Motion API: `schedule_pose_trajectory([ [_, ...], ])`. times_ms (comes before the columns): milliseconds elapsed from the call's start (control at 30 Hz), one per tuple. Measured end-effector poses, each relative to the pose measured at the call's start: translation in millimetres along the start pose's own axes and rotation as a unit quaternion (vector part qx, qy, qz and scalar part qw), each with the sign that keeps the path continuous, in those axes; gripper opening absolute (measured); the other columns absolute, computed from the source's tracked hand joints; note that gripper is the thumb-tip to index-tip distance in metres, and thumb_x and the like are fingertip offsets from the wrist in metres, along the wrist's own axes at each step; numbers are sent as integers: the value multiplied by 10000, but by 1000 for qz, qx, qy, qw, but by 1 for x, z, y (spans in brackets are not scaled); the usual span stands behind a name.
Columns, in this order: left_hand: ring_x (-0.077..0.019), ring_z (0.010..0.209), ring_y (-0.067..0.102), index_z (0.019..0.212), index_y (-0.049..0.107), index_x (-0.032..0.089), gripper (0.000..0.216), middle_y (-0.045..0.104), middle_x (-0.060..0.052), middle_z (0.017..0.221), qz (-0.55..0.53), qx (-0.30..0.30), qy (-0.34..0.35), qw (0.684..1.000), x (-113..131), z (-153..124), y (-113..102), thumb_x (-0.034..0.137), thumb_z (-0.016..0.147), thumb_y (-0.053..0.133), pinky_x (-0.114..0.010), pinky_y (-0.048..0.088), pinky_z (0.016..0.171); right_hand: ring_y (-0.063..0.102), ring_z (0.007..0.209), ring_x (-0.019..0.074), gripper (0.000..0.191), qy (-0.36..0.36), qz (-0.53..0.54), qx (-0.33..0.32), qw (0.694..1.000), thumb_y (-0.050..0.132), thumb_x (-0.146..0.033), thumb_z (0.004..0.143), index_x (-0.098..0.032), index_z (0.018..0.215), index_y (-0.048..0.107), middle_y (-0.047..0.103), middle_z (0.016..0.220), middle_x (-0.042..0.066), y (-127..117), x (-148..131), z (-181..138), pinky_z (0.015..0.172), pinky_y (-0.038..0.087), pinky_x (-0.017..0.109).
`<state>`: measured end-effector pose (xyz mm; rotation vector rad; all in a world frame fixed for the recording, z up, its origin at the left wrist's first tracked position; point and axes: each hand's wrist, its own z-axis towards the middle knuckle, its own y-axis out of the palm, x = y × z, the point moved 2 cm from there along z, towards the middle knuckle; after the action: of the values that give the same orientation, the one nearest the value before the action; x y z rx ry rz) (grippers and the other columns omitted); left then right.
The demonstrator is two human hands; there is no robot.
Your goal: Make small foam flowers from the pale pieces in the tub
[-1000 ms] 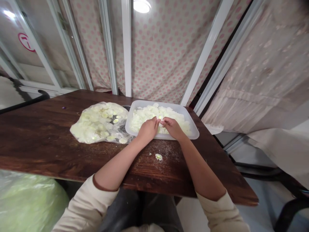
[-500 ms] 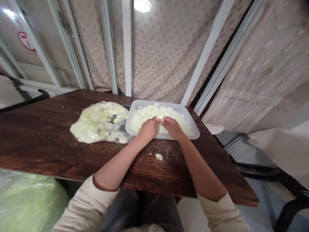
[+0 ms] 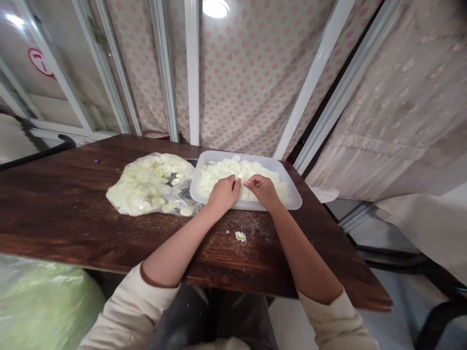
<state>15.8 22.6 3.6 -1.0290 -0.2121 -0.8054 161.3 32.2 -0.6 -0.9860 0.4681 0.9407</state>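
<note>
My left hand (image 3: pixel 224 193) is closed in a pinch over the near side of a translucent plastic tub (image 3: pixel 296 200). Between its fingertips is a small pale flower (image 3: pixel 240 176), seemingly artificial. To its right, a little apart, my right hand (image 3: pixel 263 190) is also pinched; whatever it holds is too small to make out. Whitish-yellow flower pieces (image 3: pixel 219 170) fill the tub below both hands. One loose white-and-yellow flower (image 3: pixel 240 236) lies on the table in front of the tub, among tiny crumbs.
Left of the tub, a clear plastic bag (image 3: pixel 146 187) of pale flowers rests on the dark wooden table (image 3: pixel 73 209). A larger bag (image 3: pixel 47 306) with light green contents stands below the table's near left edge. Behind are framed panes with a dotted curtain (image 3: pixel 255 73).
My hands have parted slightly: the right fingertips have moved off to the right from the left ones. The small flower stays in my left hand.
</note>
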Motion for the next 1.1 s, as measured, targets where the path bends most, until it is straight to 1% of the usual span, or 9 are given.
schedule_pose_trajectory([
  [67, -130, 509, 443, 652, 498, 163, 301, 480, -9, 532, -24, -7, 1, 1000, 0, 0, 0, 316, 864, 349, -253, 294, 523, 435, 523, 126, 316, 33, -30, 17, 999, 527, -435, 751, -178, 569, 512, 479, 532, -5, 1, 2, -2, 526, 340, 264],
  [133, -123, 502, 433, 622, 484, 164, 301, 462, 1, 516, -49, -26, 4, 998, 0, 0, 1, 316, 851, 362, -245, 292, 514, 499, 592, 150, 292, 43, -46, 33, 997, 492, -431, 775, -169, 677, 578, 562, 630, 25, 1, 2, -3, 574, 380, 278],
  [233, -117, 509, 432, 597, 469, 164, 282, 451, 8, 510, -69, -47, 12, 996, 0, 0, 3, 306, 827, 389, -239, 289, 512, 554, 835, 184, 314, -10, -12, 30, 999, 422, -408, 821, -180, 940, 603, 618, 931, 69, 1, -2, -2, 764, 412, 318],
  [333, -112, 505, 417, 586, 461, 165, 270, 440, 12, 506, -82, -48, 19, 995, -2, 1, 4, 296, 813, 397, -237, 283, 508, 533, 952, 185, 338, -86, 16, -10, 996, 356, -396, 859, -188, 914, 616, 607, 982, 77, 0, -6, -1, 876, 372, 333],
  [467, -107, 465, 385, 555, 469, 167, 285, 405, 19, 466, -76, -52, 9, 996, -4, 1, 3, 309, 796, 416, -238, 257, 477, 555, 817, 185, 211, -68, 15, -6, 998, 501, -363, 786, -187, 792, 617, 620, 843, 62, 0, -4, 0, 750, 418, 316],
  [600, -109, 495, 429, 638, 531, 161, 225, 491, 11, 535, -89, -49, 8, 995, -5, 1, 1, 330, 772, 465, -230, 293, 494, 542, 720, 165, 153, -36, 6, -1, 999, 531, -319, 750, -182, 704, 583, 607, 741, 30, 1, -2, 0, 688, 404, 294],
  [733, -114, 512, 448, 648, 548, 157, 215, 531, -3, 556, -76, -38, 33, 996, -3, 1, 0, 283, 790, 447, -230, 316, 516, 481, 644, 145, 177, -38, -30, 8, 999, 524, -323, 752, -187, 640, 507, 532, 655, 2, 0, -4, -1, 615, 365, 266],
  [867, -130, 563, 515, 658, 569, 149, 238, 608, -41, 633, -74, -50, 28, 996, -3, 2, 2, 269, 811, 432, -235, 366, 557, 389, 569, 125, 238, -35, -54, 9, 998, 515, -330, 758, -196, 590, 411, 419, 578, -24, 0, -7, -2, 551, 307, 254],
  [1100, -135, 597, 553, 666, 593, 153, 253, 644, -42, 670, -105, -61, 27, 992, -3, 3, 3, 275, 822, 436, -243, 399, 601, 309, 519, 109, 294, -16, -51, 17, 998, 539, -352, 743, -199, 564, 363, 334, 527, -44, -1, -8, -3, 509, 250, 252],
])
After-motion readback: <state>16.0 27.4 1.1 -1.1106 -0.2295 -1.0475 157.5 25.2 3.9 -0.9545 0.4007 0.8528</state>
